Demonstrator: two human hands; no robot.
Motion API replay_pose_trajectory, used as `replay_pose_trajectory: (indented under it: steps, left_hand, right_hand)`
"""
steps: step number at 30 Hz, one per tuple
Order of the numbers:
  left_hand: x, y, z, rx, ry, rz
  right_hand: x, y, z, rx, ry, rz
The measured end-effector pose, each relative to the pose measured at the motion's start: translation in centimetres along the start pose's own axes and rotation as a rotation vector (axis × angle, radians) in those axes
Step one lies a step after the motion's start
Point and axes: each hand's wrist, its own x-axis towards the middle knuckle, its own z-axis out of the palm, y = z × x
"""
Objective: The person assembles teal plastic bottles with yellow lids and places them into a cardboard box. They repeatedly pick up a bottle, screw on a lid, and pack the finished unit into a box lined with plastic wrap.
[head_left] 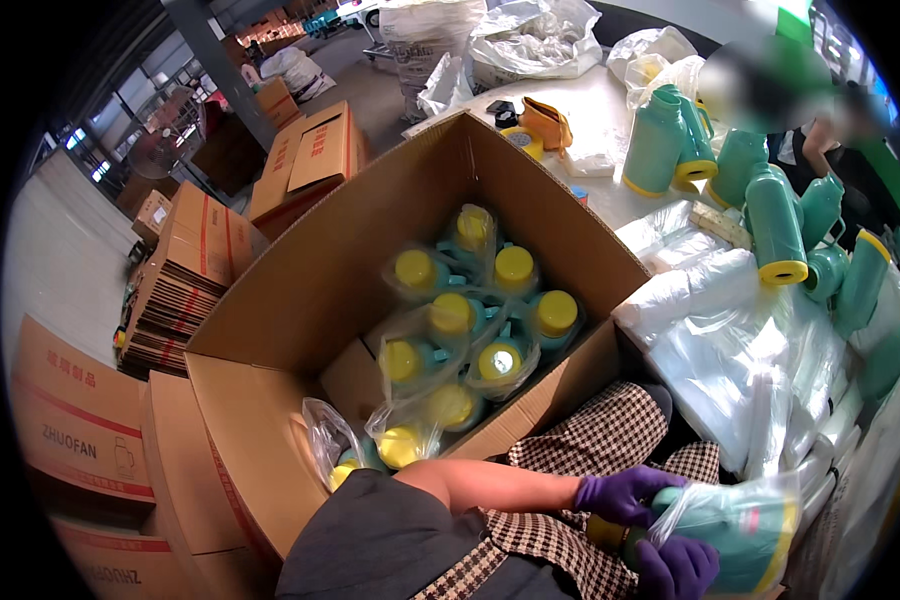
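Observation:
Both my hands wear purple gloves and are at a teal thermos jug (745, 540) in a clear plastic bag, lying on its side at my lap. Its yellow base points right and its yellow top is on the left, partly covered by my hands. My left hand (622, 496) is closed on the gathered bag near the top of the jug. Just below it, my right hand (678, 568) is closed on the jug's neck end; its fingertips are partly hidden. To the left stands an open cardboard box (300, 270) with several bagged teal jugs, yellow lids (453, 313) facing up.
Unbagged teal jugs (773, 215) stand and lie on the table at the right. Clear plastic bags (710, 370) are piled before them. Flattened cartons (195, 255) and printed boxes (80, 430) flank the open box. White sacks (535, 40) are at the back; another person's arm (820, 145) shows far right.

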Motion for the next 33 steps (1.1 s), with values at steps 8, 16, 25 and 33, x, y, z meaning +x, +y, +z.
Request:
replay_pose_trajectory:
  steps: [8, 16, 25, 33]
  left_hand:
    - [-8.5, 27.0, -7.0, 0.822, 1.141, 0.076]
    - [-18.6, 38.1, -19.9, 2.147, 0.279, -1.294]
    - [-19.2, 20.4, -36.0, 2.156, -0.035, -0.976]
    - [-13.7, 25.9, -26.0, 2.074, 0.113, -1.206]
  right_hand:
    - [3.0, 0.7, 14.5, 1.132, -0.144, -0.029]
    - [-1.5, 15.3, 11.6, 0.618, 0.482, 0.853]
    - [8.4, 42.7, 6.0, -0.701, -0.006, 0.612]
    - [14.6, 49.5, 8.8, -0.527, -0.389, 0.641]
